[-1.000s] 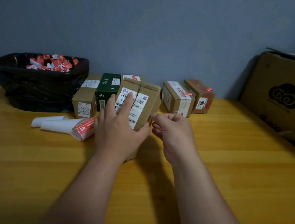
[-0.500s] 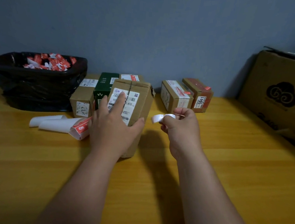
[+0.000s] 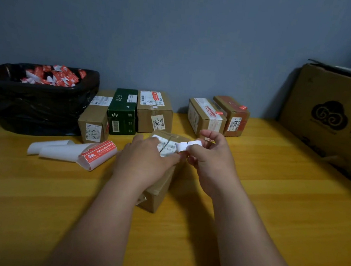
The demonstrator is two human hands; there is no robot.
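— Where is the parcel?

— It stands on end in the middle of the wooden table, straight ahead of the person and between the two forearms.

— And the hands?

— The left hand lies palm down on the parcel's top end. Its fingers are fairly straight and spread over the shipping label, with the thumb out toward the right edge. It presses on the box rather than clasping it.

— The other one?

— The right hand hangs just beside the top right corner, with its fingers curled. Thumb and fingertips pinch a white strip that curls over on itself. The strip's left end sits just beside the left thumb and the label. I cannot tell whether it is joined to the label.

— What's around them?

— A paper roll with a red printed end lies to the left of the left hand. Behind the parcel, a row of boxes stands along the wall, a green box among them. At far left a black bag holds red-and-white scraps. A large carton stands at the right.
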